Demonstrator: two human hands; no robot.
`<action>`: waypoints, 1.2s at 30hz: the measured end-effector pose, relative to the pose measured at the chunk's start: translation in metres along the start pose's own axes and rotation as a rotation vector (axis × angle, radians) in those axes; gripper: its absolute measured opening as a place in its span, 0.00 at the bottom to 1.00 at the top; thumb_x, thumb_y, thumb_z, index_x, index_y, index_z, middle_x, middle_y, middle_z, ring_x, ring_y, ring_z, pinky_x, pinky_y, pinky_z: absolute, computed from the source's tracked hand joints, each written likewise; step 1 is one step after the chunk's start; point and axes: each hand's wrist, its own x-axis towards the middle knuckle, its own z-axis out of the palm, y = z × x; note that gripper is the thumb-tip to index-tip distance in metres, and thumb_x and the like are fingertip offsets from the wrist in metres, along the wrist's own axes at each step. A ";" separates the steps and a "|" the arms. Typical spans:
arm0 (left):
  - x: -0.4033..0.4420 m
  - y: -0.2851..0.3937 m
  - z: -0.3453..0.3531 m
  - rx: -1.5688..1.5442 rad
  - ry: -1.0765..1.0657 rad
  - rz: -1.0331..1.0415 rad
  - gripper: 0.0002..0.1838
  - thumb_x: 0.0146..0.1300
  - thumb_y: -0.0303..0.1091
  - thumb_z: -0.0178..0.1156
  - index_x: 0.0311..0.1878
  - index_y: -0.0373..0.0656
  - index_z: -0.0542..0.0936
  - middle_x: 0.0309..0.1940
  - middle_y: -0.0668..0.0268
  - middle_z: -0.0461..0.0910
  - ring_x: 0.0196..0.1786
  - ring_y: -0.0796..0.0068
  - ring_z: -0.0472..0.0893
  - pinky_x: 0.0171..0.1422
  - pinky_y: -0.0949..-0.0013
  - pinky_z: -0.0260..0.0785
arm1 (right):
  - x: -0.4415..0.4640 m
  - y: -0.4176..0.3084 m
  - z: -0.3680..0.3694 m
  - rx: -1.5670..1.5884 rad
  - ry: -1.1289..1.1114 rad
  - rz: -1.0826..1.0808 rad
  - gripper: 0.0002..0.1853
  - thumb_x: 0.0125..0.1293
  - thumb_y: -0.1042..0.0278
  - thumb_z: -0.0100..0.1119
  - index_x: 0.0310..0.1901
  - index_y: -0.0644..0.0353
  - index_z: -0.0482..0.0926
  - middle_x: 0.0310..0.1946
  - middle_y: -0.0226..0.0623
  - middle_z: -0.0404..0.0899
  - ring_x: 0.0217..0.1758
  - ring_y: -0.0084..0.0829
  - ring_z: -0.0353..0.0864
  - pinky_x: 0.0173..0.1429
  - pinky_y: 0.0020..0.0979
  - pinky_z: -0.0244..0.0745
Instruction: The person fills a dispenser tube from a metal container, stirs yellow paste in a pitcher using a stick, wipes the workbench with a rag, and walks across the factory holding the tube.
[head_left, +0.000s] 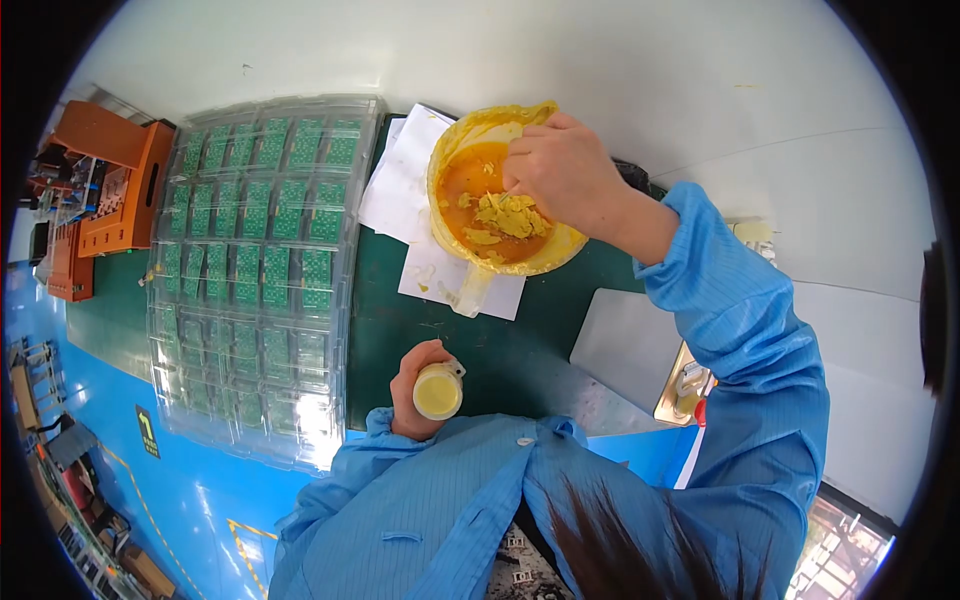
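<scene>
My right hand [563,172] is over the mouth of the yellow-smeared jug [568,246], its fingers curled in close together above the orange liquid [468,178] and the yellow lumps [510,214]. The jug stands on white paper [392,195] on the green table [540,320]. My left hand [408,392] wraps around the side of a small cup [438,392] of pale yellow stuff, near my chest.

I judge the jug fairly heavy with that load and slick where it is smeared; its handle [472,290], pointing towards me, looks the best hold. The lumps look soft and crumbly. The cup should be light, and is best held around its wall, level.

My right fingertips are hidden behind my knuckles, so I can't tell whether they pinch anything. The jug's bottom is out of sight under the liquid.
</scene>
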 end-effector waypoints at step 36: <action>-0.135 0.076 0.127 0.145 0.058 -0.100 0.46 0.50 0.14 0.65 0.72 0.41 0.55 0.48 0.56 0.77 0.52 0.61 0.80 0.61 0.56 0.75 | -0.628 0.083 0.266 1.252 1.369 1.915 0.12 0.67 0.70 0.66 0.48 0.67 0.85 0.37 0.36 0.88 0.36 0.26 0.86 0.37 0.23 0.81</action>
